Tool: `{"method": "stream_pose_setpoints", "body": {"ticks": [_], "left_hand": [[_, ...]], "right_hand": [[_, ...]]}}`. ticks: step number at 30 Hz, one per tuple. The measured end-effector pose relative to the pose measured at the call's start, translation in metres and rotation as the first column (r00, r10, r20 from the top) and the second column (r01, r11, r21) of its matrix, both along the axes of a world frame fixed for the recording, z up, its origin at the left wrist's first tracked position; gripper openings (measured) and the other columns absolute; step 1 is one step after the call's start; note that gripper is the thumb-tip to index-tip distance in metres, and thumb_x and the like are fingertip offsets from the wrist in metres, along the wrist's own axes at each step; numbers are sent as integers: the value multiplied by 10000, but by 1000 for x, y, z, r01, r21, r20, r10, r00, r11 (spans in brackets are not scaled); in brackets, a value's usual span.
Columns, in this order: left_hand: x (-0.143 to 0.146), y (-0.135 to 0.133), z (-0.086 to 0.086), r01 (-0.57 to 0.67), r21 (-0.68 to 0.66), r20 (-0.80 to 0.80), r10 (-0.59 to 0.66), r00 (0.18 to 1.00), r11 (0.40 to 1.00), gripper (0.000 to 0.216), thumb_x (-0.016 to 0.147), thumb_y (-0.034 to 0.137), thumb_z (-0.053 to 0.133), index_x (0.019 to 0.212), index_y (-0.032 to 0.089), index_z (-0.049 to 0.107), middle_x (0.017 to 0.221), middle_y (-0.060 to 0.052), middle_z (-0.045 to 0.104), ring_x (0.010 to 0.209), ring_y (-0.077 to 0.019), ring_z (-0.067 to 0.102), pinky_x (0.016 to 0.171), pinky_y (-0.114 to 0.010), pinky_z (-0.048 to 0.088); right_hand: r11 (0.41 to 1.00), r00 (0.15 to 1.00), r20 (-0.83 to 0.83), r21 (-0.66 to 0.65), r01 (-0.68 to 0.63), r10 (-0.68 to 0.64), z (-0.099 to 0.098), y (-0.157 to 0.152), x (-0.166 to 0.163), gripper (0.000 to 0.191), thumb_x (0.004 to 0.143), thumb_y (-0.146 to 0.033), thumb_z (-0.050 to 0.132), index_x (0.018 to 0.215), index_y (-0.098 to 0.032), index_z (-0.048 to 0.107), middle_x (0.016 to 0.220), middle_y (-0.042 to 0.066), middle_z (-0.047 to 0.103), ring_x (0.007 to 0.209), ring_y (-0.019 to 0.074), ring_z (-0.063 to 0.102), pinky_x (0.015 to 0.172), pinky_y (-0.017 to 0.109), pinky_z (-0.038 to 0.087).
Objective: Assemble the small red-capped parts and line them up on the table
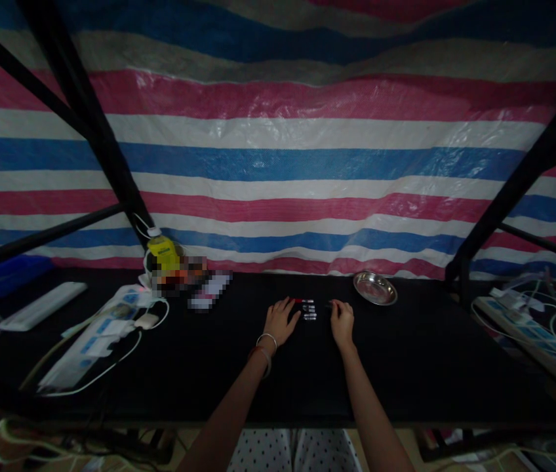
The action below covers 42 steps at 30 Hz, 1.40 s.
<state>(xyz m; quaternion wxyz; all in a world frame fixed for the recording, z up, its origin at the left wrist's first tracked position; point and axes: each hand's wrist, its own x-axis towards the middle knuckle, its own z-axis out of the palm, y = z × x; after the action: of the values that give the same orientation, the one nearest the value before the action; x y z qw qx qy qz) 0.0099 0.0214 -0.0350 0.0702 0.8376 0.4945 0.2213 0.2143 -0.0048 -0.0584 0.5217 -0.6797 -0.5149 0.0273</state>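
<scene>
My left hand (pixel 278 321) lies palm down on the black table, fingers spread, with bangles on its wrist. Its fingertips reach the end of a thin red piece with a silvery tip (pixel 302 301); I cannot tell whether they touch it. Just right of that hand lie two short, shiny, silvery cylinders, an upper one (pixel 309 308) and a lower one (pixel 310 316), roughly parallel to the red piece. Across a small gap, my right hand (pixel 342 322) has thumb and fingers pinched together. A small dark bit shows at its fingertips, too small to name.
A round metal dish (pixel 375 289) stands at the back right. Left are a blurred-out phone-like object (pixel 210 290), a yellow bottle (pixel 164 253), a power strip (pixel 94 334) with cables and a white bar (pixel 44 306). Another power strip (pixel 528 334) lies right; black frame posts flank the table.
</scene>
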Motion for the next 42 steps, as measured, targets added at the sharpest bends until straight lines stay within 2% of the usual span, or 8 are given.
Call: {"method": "stream_pose_setpoints", "body": {"ticks": [7, 13, 17, 24, 32, 42], "left_hand": [[0, -1, 1, 4, -1, 3, -4, 1000, 1000, 481, 922, 474, 310, 1273, 194, 482, 1356, -91, 455, 1220, -224, 405, 995, -398, 320], [0, 0, 0, -3, 6, 6, 3, 1000, 1000, 480, 921, 478, 309, 1269, 197, 482, 1353, -83, 460, 1217, -221, 409, 996, -398, 317], [0, -1, 1, -4, 6, 11, 4, 1000, 1000, 484, 921, 482, 307, 1269, 195, 482, 1348, -85, 464, 1219, -218, 408, 996, -393, 318], [0, 0, 1, -2, -3, 7, 2, 1000, 1000, 503, 914, 501, 307, 1276, 194, 470, 1357, -91, 453, 1226, -222, 401, 1000, -398, 314], [0, -1, 3, -12, -20, 9, 12, 1000, 1000, 490, 913, 488, 319, 1275, 193, 467, 1350, -95, 458, 1229, -227, 399, 1002, -411, 313], [0, -2, 4, -34, 11, 30, 34, 999, 999, 474, 916, 466, 317, 1275, 186, 449, 1333, -99, 469, 1214, -228, 410, 998, -406, 318]], "right_hand": [[998, 997, 65, -52, 40, -37, 7, -4, -3, 287, 829, -268, 380, 898, -161, 637, 851, 103, 596, 849, 236, 486, 772, 334, 379], [998, 998, 0, -11, 55, -55, 9, -6, -3, 229, 817, -284, 412, 875, -159, 595, 832, 87, 606, 827, 225, 487, 742, 316, 377], [997, 997, 29, 5, 74, -74, 9, -6, -3, 217, 816, -287, 429, 839, -163, 605, 812, 81, 618, 795, 217, 487, 721, 308, 365], [991, 982, 168, -89, 99, -83, 9, -7, -5, 222, 779, -244, 469, 837, -195, 678, 830, 64, 648, 827, 219, 484, 723, 311, 315], [984, 979, 195, -151, 91, -60, 11, -8, -7, 193, 735, -204, 517, 788, -227, 700, 871, 56, 636, 871, 219, 470, 736, 318, 300], [991, 980, 186, -102, 88, -68, 8, -7, -6, 209, 752, -223, 497, 809, -206, 697, 876, 65, 625, 889, 222, 480, 749, 318, 324]]}}
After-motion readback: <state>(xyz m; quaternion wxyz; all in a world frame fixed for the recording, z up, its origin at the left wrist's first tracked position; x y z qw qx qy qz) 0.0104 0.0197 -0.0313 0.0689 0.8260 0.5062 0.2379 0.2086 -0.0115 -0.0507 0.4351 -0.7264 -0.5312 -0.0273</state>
